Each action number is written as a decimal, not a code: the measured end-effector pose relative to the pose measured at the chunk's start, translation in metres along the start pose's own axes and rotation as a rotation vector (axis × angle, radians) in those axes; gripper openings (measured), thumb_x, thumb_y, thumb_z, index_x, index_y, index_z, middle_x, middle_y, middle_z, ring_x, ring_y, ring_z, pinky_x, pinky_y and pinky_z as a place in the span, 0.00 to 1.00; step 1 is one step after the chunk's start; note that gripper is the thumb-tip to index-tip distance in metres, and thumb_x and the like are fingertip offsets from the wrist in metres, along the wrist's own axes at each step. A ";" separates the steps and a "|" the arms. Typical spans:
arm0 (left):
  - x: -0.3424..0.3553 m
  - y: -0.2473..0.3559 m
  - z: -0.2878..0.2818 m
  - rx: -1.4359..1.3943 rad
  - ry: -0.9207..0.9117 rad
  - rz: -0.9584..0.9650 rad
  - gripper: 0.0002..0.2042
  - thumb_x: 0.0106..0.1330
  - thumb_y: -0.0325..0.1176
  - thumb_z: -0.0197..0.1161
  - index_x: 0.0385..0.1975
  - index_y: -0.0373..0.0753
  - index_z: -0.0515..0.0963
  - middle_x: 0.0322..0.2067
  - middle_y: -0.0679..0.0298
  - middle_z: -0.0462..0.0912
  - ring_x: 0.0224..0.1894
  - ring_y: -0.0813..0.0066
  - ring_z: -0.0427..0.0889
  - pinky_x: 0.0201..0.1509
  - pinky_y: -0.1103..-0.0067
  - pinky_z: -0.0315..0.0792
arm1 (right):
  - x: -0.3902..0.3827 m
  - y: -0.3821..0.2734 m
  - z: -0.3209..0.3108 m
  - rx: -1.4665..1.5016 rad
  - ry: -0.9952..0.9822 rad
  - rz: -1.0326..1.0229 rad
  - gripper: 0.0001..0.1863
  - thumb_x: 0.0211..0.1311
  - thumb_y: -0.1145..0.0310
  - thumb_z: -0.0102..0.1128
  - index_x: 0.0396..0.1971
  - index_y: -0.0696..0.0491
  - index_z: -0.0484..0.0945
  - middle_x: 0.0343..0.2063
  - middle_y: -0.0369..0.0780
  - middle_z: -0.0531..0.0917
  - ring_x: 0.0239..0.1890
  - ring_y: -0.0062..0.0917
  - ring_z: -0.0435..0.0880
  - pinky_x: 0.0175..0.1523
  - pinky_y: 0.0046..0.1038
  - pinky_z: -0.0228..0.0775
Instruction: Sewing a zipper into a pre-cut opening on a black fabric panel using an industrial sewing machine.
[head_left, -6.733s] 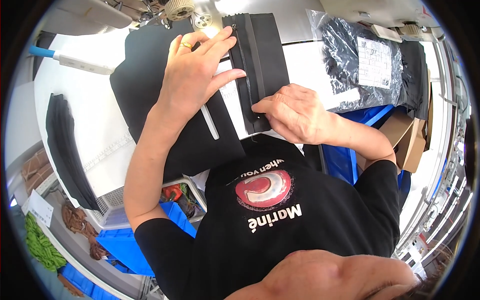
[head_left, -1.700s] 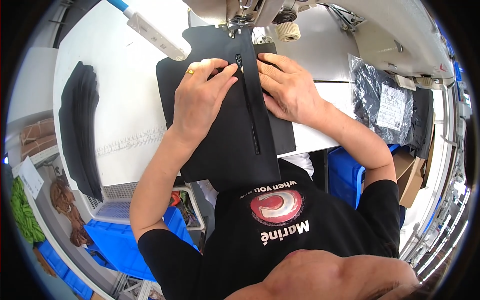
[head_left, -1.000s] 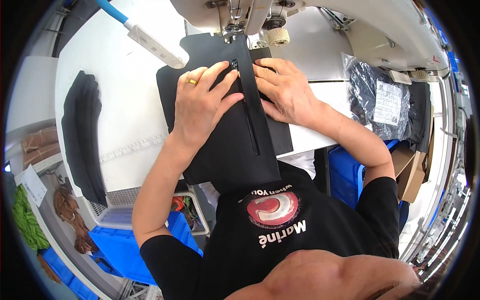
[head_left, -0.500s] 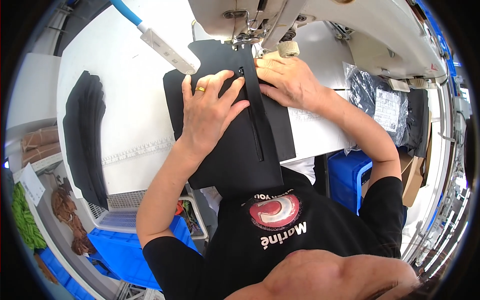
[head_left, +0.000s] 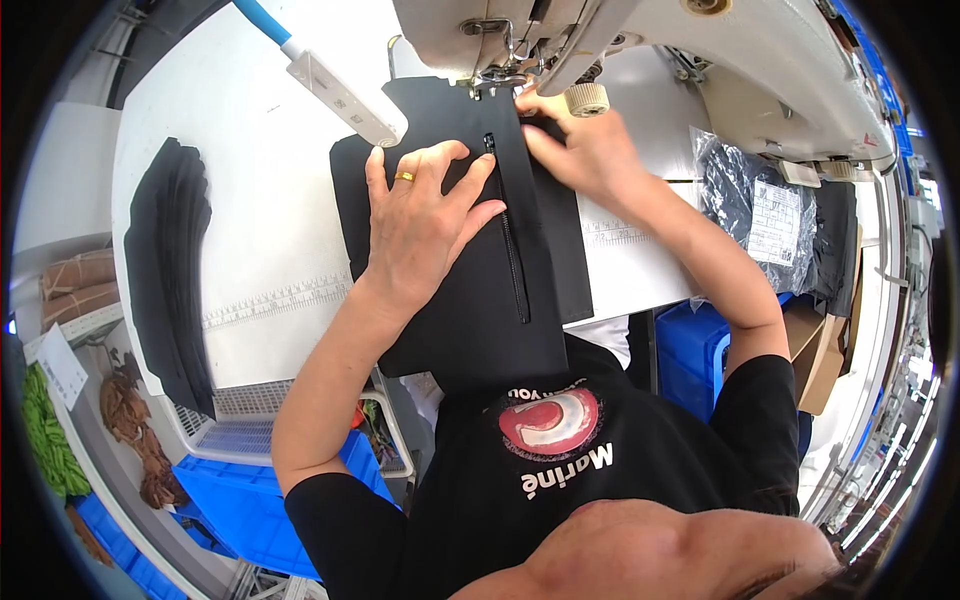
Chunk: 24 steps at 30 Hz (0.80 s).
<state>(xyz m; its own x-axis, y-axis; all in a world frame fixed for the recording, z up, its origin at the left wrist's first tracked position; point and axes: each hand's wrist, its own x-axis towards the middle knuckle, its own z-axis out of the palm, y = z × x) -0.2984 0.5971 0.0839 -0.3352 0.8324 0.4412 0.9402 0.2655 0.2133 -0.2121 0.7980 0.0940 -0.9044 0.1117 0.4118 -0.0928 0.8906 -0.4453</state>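
My left hand (head_left: 420,222), with a gold ring, rests spread on a black fabric panel (head_left: 425,330), just left of a black zipper (head_left: 513,270) set lengthwise in it. My right hand (head_left: 590,150) is at the panel's upper right, beside the sewing machine's presser foot (head_left: 500,82); it is slightly blurred, and its fingertips are partly hidden near a cream knob (head_left: 586,98). The panel's upper edge lies beneath the foot and needle area. A white wand-shaped fitting on a blue hose (head_left: 340,100) hangs just above my left fingers.
A stack of black fabric strips (head_left: 168,270) lies on the white table's (head_left: 260,250) left. A plastic-wrapped black bundle (head_left: 760,220) sits at the right, above blue crates (head_left: 685,355) and cardboard (head_left: 825,355). A white basket (head_left: 230,425) and blue crate (head_left: 250,510) are below left.
The machine sits slightly lower and larger in view than a second ago. My right hand has moved up toward the presser foot, its thumb higher. My left fingers are more spread.
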 end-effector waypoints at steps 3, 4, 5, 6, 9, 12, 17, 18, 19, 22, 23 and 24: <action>0.001 -0.001 0.001 0.019 0.018 0.014 0.21 0.52 0.44 0.70 0.46 0.48 0.79 0.51 0.71 0.73 0.49 0.72 0.71 0.61 0.54 0.57 | -0.005 0.005 -0.019 -0.073 -0.020 -0.010 0.16 0.54 0.66 0.63 0.43 0.53 0.77 0.41 0.41 0.81 0.43 0.37 0.77 0.48 0.35 0.70; 0.000 -0.001 0.001 0.030 0.030 0.029 0.21 0.51 0.45 0.70 0.46 0.48 0.78 0.52 0.72 0.73 0.48 0.73 0.71 0.62 0.54 0.56 | -0.007 -0.003 -0.019 -0.070 -0.016 -0.154 0.18 0.55 0.64 0.64 0.46 0.52 0.77 0.44 0.40 0.80 0.44 0.36 0.77 0.49 0.35 0.69; -0.001 0.000 0.001 0.032 0.029 0.026 0.21 0.51 0.45 0.70 0.46 0.48 0.78 0.52 0.72 0.73 0.48 0.73 0.71 0.62 0.54 0.56 | -0.007 -0.008 -0.017 -0.066 -0.011 -0.299 0.21 0.55 0.61 0.65 0.48 0.51 0.76 0.47 0.39 0.80 0.46 0.34 0.77 0.51 0.34 0.68; -0.001 -0.001 0.001 0.042 0.022 0.021 0.21 0.52 0.46 0.70 0.46 0.48 0.78 0.53 0.73 0.73 0.48 0.73 0.71 0.61 0.54 0.56 | -0.007 -0.007 -0.013 -0.150 -0.062 -0.275 0.26 0.54 0.53 0.65 0.51 0.50 0.75 0.53 0.36 0.78 0.49 0.32 0.76 0.54 0.34 0.67; -0.001 0.000 -0.001 0.049 -0.001 0.005 0.21 0.53 0.47 0.69 0.47 0.50 0.79 0.55 0.76 0.74 0.48 0.73 0.70 0.61 0.57 0.57 | -0.016 -0.004 -0.003 -0.251 -0.112 -0.220 0.29 0.54 0.49 0.64 0.52 0.50 0.75 0.55 0.35 0.77 0.52 0.31 0.75 0.55 0.33 0.66; 0.000 -0.001 -0.003 0.051 -0.019 -0.006 0.21 0.53 0.47 0.68 0.48 0.51 0.81 0.55 0.77 0.76 0.47 0.73 0.70 0.60 0.62 0.58 | -0.019 -0.006 -0.001 -0.292 -0.107 -0.209 0.30 0.55 0.47 0.63 0.53 0.51 0.75 0.56 0.35 0.76 0.54 0.32 0.74 0.57 0.34 0.65; 0.008 -0.007 0.000 0.044 -0.008 0.010 0.20 0.53 0.46 0.68 0.47 0.51 0.81 0.54 0.76 0.77 0.47 0.72 0.71 0.56 0.67 0.59 | -0.012 -0.004 -0.001 -0.326 -0.086 -0.215 0.30 0.54 0.49 0.63 0.53 0.53 0.75 0.52 0.38 0.78 0.54 0.34 0.73 0.58 0.35 0.63; 0.012 -0.009 0.001 0.037 -0.015 0.006 0.20 0.54 0.47 0.68 0.47 0.50 0.80 0.53 0.75 0.77 0.46 0.71 0.72 0.55 0.63 0.59 | -0.009 0.000 -0.001 -0.305 -0.083 -0.214 0.30 0.54 0.49 0.63 0.52 0.54 0.75 0.50 0.39 0.79 0.54 0.34 0.73 0.59 0.35 0.63; 0.016 -0.010 0.003 0.030 -0.022 0.004 0.20 0.55 0.47 0.67 0.46 0.50 0.79 0.52 0.73 0.78 0.46 0.70 0.74 0.54 0.59 0.59 | -0.007 0.004 -0.001 -0.284 -0.080 -0.213 0.30 0.54 0.49 0.63 0.52 0.54 0.76 0.48 0.40 0.80 0.54 0.34 0.73 0.59 0.36 0.62; 0.028 -0.015 0.007 -0.027 -0.029 -0.010 0.19 0.56 0.48 0.66 0.46 0.49 0.80 0.50 0.72 0.79 0.44 0.71 0.76 0.49 0.64 0.62 | -0.003 0.011 -0.001 -0.284 -0.078 -0.181 0.28 0.55 0.49 0.62 0.50 0.54 0.76 0.46 0.40 0.81 0.54 0.35 0.74 0.58 0.35 0.64; 0.031 -0.016 0.008 -0.078 -0.036 -0.024 0.19 0.55 0.48 0.67 0.46 0.49 0.80 0.50 0.72 0.80 0.43 0.71 0.76 0.48 0.65 0.63 | -0.002 0.012 -0.003 -0.299 -0.085 -0.162 0.28 0.56 0.49 0.61 0.50 0.54 0.77 0.46 0.40 0.81 0.54 0.35 0.74 0.58 0.35 0.65; 0.032 -0.016 0.008 -0.057 -0.039 -0.011 0.19 0.56 0.48 0.66 0.46 0.49 0.81 0.50 0.72 0.80 0.43 0.72 0.76 0.45 0.68 0.65 | -0.004 0.010 -0.008 -0.358 -0.084 -0.196 0.25 0.55 0.53 0.64 0.48 0.53 0.78 0.47 0.40 0.81 0.54 0.36 0.75 0.57 0.34 0.66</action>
<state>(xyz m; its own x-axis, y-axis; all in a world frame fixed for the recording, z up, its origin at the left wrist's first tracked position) -0.3234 0.6230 0.0878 -0.3415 0.8484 0.4045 0.9312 0.2472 0.2678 -0.2065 0.8099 0.0943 -0.9162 -0.0989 0.3882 -0.1298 0.9901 -0.0541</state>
